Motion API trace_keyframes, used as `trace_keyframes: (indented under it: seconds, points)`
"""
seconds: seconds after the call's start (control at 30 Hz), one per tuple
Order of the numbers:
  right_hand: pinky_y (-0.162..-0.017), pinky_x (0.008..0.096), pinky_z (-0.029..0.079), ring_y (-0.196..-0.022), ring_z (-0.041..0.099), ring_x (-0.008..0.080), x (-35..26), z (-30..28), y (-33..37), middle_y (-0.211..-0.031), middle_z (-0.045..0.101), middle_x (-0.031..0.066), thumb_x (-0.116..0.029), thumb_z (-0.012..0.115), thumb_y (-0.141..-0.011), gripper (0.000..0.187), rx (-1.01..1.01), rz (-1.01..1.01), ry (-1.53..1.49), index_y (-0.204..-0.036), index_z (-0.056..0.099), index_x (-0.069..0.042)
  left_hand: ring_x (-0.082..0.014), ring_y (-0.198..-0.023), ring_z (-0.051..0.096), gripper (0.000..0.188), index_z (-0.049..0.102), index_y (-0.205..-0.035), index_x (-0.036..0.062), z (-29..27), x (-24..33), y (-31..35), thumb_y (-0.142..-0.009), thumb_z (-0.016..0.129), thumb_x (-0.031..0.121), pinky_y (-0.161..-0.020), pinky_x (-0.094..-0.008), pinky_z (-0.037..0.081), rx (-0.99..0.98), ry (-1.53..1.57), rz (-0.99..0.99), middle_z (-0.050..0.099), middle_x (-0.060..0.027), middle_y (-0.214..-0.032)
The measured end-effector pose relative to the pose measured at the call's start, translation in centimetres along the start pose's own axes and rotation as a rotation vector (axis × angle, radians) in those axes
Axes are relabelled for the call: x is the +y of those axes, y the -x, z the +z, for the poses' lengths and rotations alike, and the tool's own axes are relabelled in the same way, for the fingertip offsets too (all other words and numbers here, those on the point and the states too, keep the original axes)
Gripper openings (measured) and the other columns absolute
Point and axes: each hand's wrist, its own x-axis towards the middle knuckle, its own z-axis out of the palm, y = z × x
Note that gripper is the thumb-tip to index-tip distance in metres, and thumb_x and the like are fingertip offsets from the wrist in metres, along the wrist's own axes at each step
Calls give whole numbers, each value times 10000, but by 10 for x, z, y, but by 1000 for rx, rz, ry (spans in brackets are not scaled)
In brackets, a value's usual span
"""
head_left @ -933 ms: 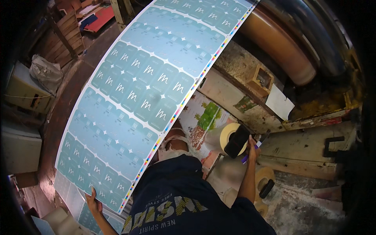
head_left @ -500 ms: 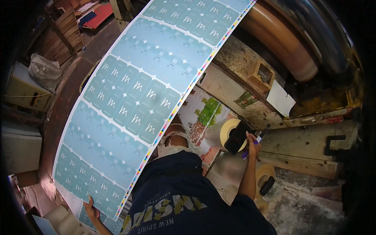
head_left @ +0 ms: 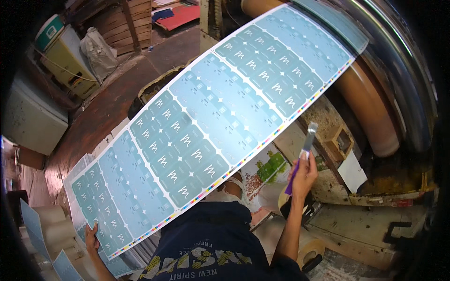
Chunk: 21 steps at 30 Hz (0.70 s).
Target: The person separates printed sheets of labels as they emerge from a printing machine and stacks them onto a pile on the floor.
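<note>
A long printed sheet (head_left: 201,126) with bands of pale blue and teal label shapes stretches from the rollers at the upper right down to the lower left. My left hand (head_left: 92,238) grips its near end, thumb on the printed face and fingers out of sight beneath. My right hand (head_left: 305,177) is closed round a purple-handled utility knife (head_left: 310,136), its blade pointing up, just right of the sheet's colour-marked edge. The knife looks apart from the sheet. Partly under the sheet's near end lies a stack of sheets (head_left: 146,253).
Beyond the knife run a brown roller (head_left: 368,105) and a shiny metal roller (head_left: 407,70). A small wooden box (head_left: 338,142) and a white paper (head_left: 351,172) sit on the machine ledge. At the far left are a bucket (head_left: 49,32) and a plastic bag (head_left: 98,55).
The sheet slants more to the right across the view, its far end now showing at the roller. My right hand has raised the knife up beside the sheet's edge. My left hand keeps its hold.
</note>
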Motion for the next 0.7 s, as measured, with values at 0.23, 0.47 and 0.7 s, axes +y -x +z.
trace_keyframes:
  seconds: [0.23, 0.47, 0.7]
  points:
    - [-403, 243, 412, -526, 525, 74, 14, 26, -16, -729, 599, 30, -177, 541, -980, 240, -211, 75, 76, -1140, 556, 1, -144, -920, 585, 322, 531, -1199, 53, 15, -22, -2, -903, 648, 99, -836, -309, 478, 143, -114, -8, 628, -34, -1057]
    - [-581, 331, 497, -642, 617, 248, -22, 31, -67, -842, 661, 121, -74, 702, -803, 425, 180, -947, 710, -1215, 602, -40, -165, -904, 584, 321, 537, -1165, 50, -26, -5, 7, -874, 669, 57, -833, -313, 473, 175, -176, -152, 622, -51, -1055]
    - [-750, 370, 542, -882, 681, 309, -28, 24, -163, -1047, 689, 136, 72, 627, -635, 539, -333, -946, 724, -1141, 668, -111, -184, -980, 584, 375, 504, -1214, 29, -40, -53, 4, -881, 670, 73, -894, -320, 469, 187, -37, -35, 600, -73, -1120]
